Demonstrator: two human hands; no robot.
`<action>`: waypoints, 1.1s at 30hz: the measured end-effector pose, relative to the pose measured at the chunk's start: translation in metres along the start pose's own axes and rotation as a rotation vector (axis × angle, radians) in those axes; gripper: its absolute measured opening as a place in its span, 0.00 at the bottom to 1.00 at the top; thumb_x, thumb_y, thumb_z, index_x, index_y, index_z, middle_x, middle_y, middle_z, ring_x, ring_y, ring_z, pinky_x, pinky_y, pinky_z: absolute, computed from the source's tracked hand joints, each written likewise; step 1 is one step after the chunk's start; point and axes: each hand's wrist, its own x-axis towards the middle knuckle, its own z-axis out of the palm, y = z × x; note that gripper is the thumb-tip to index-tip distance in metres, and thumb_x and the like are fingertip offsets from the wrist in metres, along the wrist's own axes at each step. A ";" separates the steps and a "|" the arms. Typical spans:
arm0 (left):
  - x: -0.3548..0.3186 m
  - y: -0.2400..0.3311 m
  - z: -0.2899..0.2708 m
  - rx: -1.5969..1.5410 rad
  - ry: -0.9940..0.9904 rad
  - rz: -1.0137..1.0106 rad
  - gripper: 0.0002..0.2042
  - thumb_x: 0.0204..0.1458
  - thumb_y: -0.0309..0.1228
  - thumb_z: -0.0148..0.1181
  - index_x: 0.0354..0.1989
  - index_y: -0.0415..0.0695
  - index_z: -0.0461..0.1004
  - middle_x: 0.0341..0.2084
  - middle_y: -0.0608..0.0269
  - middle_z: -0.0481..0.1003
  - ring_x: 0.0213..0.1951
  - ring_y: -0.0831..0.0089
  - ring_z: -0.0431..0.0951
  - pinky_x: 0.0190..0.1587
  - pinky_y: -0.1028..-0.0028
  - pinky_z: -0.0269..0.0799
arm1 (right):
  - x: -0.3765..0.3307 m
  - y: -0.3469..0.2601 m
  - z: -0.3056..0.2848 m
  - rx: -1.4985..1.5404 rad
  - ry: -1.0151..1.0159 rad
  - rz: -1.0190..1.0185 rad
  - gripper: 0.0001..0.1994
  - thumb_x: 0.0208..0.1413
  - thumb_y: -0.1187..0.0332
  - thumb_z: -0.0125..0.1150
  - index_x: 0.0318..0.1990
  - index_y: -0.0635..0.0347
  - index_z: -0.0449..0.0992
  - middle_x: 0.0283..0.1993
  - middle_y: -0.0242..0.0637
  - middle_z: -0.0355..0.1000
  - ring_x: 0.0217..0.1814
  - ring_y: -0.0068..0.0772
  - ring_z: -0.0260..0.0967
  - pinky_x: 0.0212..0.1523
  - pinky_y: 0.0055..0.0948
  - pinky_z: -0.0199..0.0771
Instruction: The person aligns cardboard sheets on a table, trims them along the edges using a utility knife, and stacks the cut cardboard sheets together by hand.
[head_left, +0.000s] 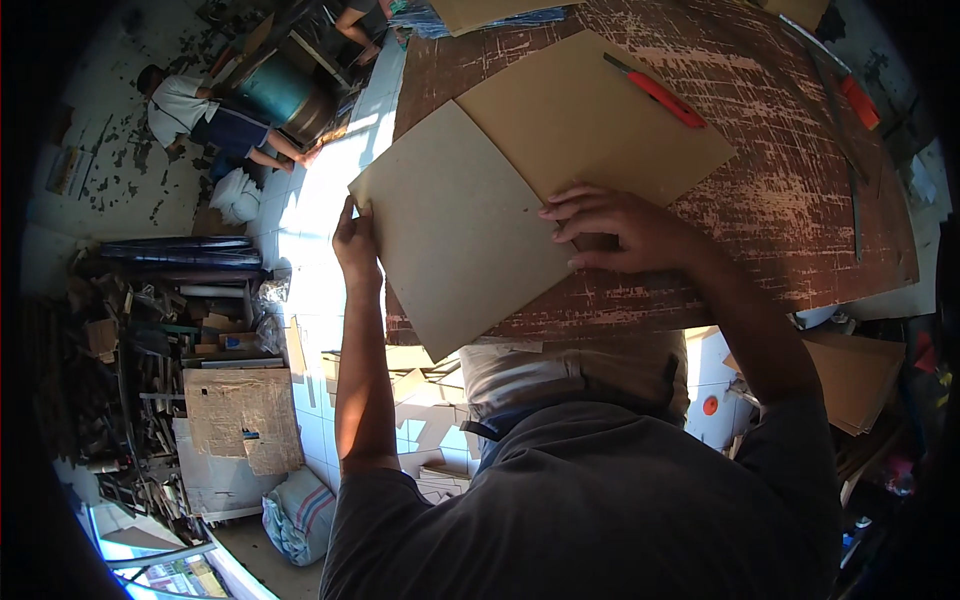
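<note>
The left hand [355, 240] pinches the left edge of a grey-beige board [460, 235] between thumb and fingers, near its left corner. The right hand [620, 230] is loosely spread, palm down, its fingertips touching the board by its right corner, with a gap showing between the thumb and the other fingers. The board sits in the middle of the frame, turned so one corner points down toward the person's lap, and that lower corner juts past the near edge of the table [800, 200], whose brown top is scored all over with pale scratches.

From where I stand, the board's upper right edge laps onto a browner sheet [570, 100] lying flat at the upper centre. On that sheet, toward its right, rests a red-handled cutter [665, 97], its tip aimed at the upper left of the frame. Another tool, with an orange-red end [860, 102], lies near the table's edge at the upper right.

Off in the upper left, a person in a white shirt [180, 108] is beside a teal drum [275, 90]. Brown cardboard sheets [850, 375] stand at the right, below the table, and a striped sack [298, 515] slumps at the lower left.
</note>
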 end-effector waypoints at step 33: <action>-0.002 -0.001 0.011 -0.178 0.006 -0.084 0.24 0.66 0.26 0.54 0.70 0.35 0.63 0.53 0.50 0.77 0.47 0.68 0.80 0.52 0.74 0.75 | 0.004 -0.013 -0.003 -0.127 -0.083 0.060 0.21 0.49 0.61 0.75 0.49 0.58 0.80 0.68 0.37 0.69 0.75 0.42 0.58 0.73 0.45 0.62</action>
